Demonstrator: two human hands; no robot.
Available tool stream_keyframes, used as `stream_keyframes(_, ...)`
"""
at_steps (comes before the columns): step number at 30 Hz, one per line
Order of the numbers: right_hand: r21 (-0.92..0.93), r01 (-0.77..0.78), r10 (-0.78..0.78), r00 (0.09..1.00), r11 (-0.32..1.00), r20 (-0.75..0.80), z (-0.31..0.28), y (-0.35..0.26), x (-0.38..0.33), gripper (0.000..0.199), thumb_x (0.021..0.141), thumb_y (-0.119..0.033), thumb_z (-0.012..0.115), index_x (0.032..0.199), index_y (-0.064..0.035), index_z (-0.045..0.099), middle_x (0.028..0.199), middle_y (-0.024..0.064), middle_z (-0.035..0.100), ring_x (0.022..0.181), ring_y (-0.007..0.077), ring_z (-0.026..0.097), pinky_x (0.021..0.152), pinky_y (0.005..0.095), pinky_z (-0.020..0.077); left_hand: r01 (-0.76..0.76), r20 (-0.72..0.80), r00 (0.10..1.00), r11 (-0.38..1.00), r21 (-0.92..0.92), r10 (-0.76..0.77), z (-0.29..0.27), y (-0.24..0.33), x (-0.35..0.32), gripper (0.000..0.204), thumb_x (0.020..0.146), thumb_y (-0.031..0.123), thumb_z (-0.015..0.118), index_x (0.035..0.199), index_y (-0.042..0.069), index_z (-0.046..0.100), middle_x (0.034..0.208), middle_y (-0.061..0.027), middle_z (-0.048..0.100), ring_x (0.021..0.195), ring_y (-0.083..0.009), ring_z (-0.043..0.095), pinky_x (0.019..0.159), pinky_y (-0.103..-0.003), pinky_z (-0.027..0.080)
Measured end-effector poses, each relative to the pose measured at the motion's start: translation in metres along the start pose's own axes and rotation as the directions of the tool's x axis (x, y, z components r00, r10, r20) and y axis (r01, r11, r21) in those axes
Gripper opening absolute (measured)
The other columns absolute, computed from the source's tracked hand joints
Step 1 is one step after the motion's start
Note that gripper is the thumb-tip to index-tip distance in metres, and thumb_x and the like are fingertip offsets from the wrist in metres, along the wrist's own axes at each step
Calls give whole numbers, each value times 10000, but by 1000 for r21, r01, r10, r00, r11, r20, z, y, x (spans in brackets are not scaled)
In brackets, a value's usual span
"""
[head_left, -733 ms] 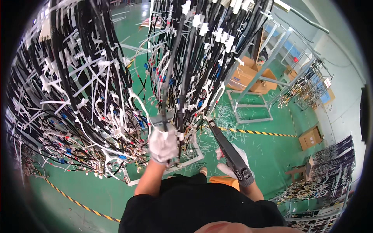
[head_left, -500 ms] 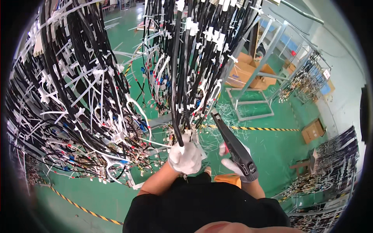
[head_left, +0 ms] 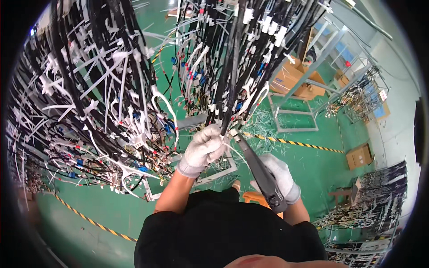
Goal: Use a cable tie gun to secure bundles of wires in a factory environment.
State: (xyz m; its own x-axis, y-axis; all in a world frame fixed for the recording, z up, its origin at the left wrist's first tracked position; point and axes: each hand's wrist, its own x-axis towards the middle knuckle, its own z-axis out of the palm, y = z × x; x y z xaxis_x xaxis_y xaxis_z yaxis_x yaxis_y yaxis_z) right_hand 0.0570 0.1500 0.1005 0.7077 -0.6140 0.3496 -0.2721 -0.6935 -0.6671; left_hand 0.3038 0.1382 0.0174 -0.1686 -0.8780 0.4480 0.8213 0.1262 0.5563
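Observation:
A black wire harness [head_left: 232, 67], bound with many white cable ties, hangs in front of me. My left hand [head_left: 203, 149], in a white glove, is closed around the lower end of a black cable [head_left: 225, 127] from it. A thin white cable tie [head_left: 237, 152] trails from beside those fingers. My right hand [head_left: 279, 174], also gloved, grips a long black cable tie gun [head_left: 260, 174]. The gun's nose points up and left, right beside the cable at my left fingertips. Whether the nose has the tie in it cannot be made out.
Another dense mass of harnesses [head_left: 103, 102] hangs at the left. Grey metal frames [head_left: 297, 129] and an open cardboard box [head_left: 297, 80] stand at the far right. Cut tie ends litter the green floor [head_left: 295, 161]. An orange stool [head_left: 254, 198] is below me.
My left hand has moved up and now pinches at the cable's end. The gun's nose has come down and left to the cable, and my right hand has closed around the gun.

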Motion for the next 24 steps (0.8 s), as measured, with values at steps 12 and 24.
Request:
stream_keyframes(12,-258,226,-156,952,939,263,-24,-21,28,448,698,-149,763,1099,-4,626,932,163,629,793,343,639,690,401,507,88,-201,977,992,92,-68,0,21,-18,160,969,237,641,977,87,585,650,28,479,488,-41,345,421,-204,221)
stream_keyframes(24,-391,325,-206,926,861,317,-33,-21,35,411,655,-167,734,1028,-32,627,880,150,607,746,362,630,624,423,508,177,-292,941,984,-2,-169,16,20,-13,242,999,208,591,1141,19,639,708,40,490,482,-34,340,429,-204,230)
